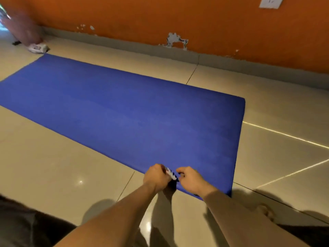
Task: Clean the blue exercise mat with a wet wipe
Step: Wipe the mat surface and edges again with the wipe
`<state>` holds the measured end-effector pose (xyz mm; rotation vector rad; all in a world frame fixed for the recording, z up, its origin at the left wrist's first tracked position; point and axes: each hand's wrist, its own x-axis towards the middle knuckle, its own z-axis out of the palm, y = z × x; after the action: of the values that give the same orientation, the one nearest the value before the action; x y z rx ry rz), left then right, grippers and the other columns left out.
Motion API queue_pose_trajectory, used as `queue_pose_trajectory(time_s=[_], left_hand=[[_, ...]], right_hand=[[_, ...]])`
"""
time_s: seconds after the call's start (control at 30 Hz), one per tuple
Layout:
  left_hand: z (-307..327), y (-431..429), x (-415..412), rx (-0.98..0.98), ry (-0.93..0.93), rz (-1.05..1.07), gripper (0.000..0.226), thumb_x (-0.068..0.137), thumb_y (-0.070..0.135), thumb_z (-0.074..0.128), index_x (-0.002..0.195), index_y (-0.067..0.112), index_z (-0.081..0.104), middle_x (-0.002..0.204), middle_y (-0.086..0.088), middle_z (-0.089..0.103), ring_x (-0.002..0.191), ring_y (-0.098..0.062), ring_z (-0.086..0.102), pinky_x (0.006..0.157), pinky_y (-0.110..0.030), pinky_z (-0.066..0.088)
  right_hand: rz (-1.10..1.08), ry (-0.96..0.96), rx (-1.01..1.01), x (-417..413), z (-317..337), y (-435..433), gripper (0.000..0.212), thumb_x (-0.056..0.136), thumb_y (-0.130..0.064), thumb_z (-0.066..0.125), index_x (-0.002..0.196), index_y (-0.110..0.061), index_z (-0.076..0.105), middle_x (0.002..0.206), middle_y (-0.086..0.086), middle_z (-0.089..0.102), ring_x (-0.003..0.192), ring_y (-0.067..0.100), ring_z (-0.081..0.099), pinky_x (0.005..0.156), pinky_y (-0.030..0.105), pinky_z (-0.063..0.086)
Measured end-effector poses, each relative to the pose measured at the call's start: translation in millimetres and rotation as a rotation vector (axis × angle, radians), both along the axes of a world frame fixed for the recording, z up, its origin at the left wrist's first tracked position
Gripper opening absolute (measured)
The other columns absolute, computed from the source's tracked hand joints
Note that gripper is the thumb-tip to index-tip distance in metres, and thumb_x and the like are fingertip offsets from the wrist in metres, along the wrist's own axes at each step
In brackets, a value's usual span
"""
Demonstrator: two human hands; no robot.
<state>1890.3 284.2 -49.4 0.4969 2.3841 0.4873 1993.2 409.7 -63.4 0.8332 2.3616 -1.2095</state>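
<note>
Far left, top corner: a blurred pink cloth [21, 27] hangs down to the floor [44, 166]. A white pack [38, 48] lies on the tiles just beside the mat's far corner; its print is too blurred to read.

The blue mat [124, 107] is unrolled flat on the tiled floor. It runs diagonally from far left to near right, near the orange wall [213, 24] with its grey skirting and patches of peeled paint.

Bottom centre, both my forearms reach out over the mat's near long edge, close to the near right corner. My left hand [156, 177] is fisted, fingers curled tight around one end of a small white-and-blue piece [171, 173]. I can't tell whether it is a sachet or a wipe. My right hand [191, 181] is just beside it, fingers curled in, thumb and forefinger pinching the piece's other end. The piece is held just above the mat edge, between the two hands.

Far right, top: a white wall socket [270, 1] sits on the orange wall.
</note>
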Motion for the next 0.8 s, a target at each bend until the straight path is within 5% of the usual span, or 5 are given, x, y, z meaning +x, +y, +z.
queue_pose_trajectory(time_s=[0.17, 0.37, 0.57, 0.73, 0.8], left_hand=[[52.4, 30.1, -19.3, 0.253, -0.223, 0.2, 0.019, 0.08, 0.0, 0.068, 0.07, 0.008, 0.055, 0.07, -0.014, 0.053, 0.07, -0.024, 0.047, 0.061, -0.038, 0.045], [66.4, 46.6, -37.8, 0.417, -0.227, 0.35, 0.007, 0.088, 0.0, 0.067, 0.084, 0.003, 0.062, 0.09, -0.029, 0.072, 0.081, -0.038, 0.074, 0.07, -0.046, 0.064], [36.7, 19.2, -121.7, 0.003, 0.071, -0.115, 0.021, 0.094, 0.026, 0.067, 0.096, 0.006, 0.07, 0.09, -0.013, 0.073, 0.084, -0.031, 0.069, 0.075, -0.046, 0.058], [10.7, -2.7, -201.9, -0.369, 0.26, -0.431, 0.033, 0.093, 0.038, 0.066, 0.115, 0.013, 0.059, 0.117, -0.013, 0.064, 0.097, -0.031, 0.059, 0.078, -0.042, 0.053], [-3.8, -6.2, -228.3, -0.428, 0.318, -0.49, 0.061, 0.085, 0.049, 0.074, 0.133, 0.017, 0.052, 0.133, -0.013, 0.053, 0.118, -0.033, 0.053, 0.094, -0.045, 0.051]], right_hand=[[-0.134, 0.156, -0.085, -27.4, 54.4, 10.7, 0.036, 0.102, -0.021, 0.05, 0.066, -0.019, 0.045, 0.064, 0.005, 0.042, 0.064, 0.022, 0.031, 0.061, 0.038, 0.028], [-0.359, 0.259, -0.11, -54.6, 59.3, 26.0, 0.034, 0.099, -0.029, 0.063, 0.08, -0.001, 0.062, 0.078, 0.026, 0.064, 0.061, 0.027, 0.053, 0.052, 0.039, 0.048], [-0.468, 0.18, 0.04, -75.5, 16.3, 53.3, 0.021, 0.09, -0.018, 0.066, 0.071, -0.014, 0.058, 0.062, -0.001, 0.068, 0.059, 0.02, 0.066, 0.067, 0.042, 0.058], [-0.414, 0.024, 0.277, -110.4, -2.7, 86.3, 0.014, 0.093, -0.025, 0.062, 0.093, -0.015, 0.053, 0.091, 0.007, 0.065, 0.084, 0.033, 0.061, 0.067, 0.038, 0.047], [-0.399, -0.007, 0.367, -125.8, -6.4, 100.0, 0.006, 0.095, -0.014, 0.057, 0.099, -0.01, 0.056, 0.097, 0.009, 0.059, 0.084, 0.031, 0.056, 0.067, 0.037, 0.045]])
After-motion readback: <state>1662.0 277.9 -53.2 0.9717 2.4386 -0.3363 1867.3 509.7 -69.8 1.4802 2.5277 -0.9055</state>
